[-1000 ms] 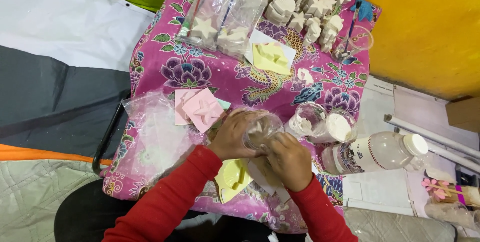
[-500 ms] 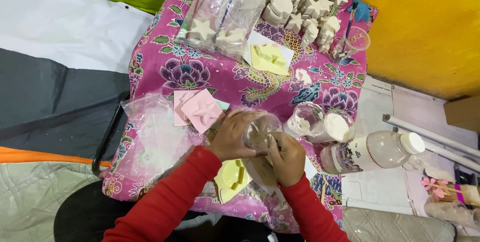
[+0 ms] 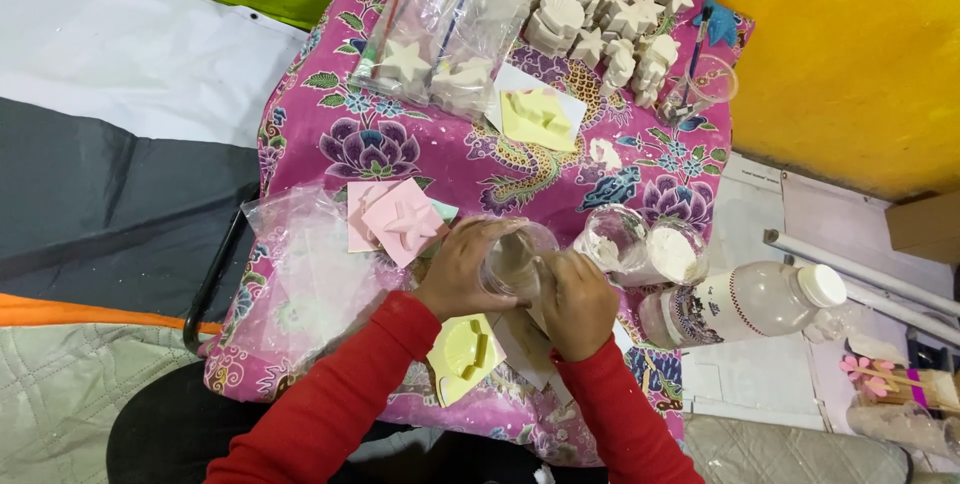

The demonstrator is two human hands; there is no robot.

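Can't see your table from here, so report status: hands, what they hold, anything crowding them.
Left hand and right hand both clasp the clear cup. Pink star mould left of it. Two powder cups close on right.

Two hands (image 3: 520, 289), one plastic bottle (image 3: 745, 304), two yellow moulds (image 3: 462, 356), two clear cups (image 3: 640, 244), one pink mould (image 3: 405, 224).

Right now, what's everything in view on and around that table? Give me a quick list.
Tablecloth: one, magenta floral, covering the table.
Clear cup: one, transparent, held between both hands.
Powder cups: two, clear with white contents, right of the hands.
Plastic bottle: one, clear with white cap, lying at the right edge.
Pink moulds: a small stack, left of the hands.
Yellow moulds: two, one near edge, one centre.
White plaster figures: many, far edge.
Bagged figures: two clear bags.
Left hand: on the cup.
Right hand: on the cup.
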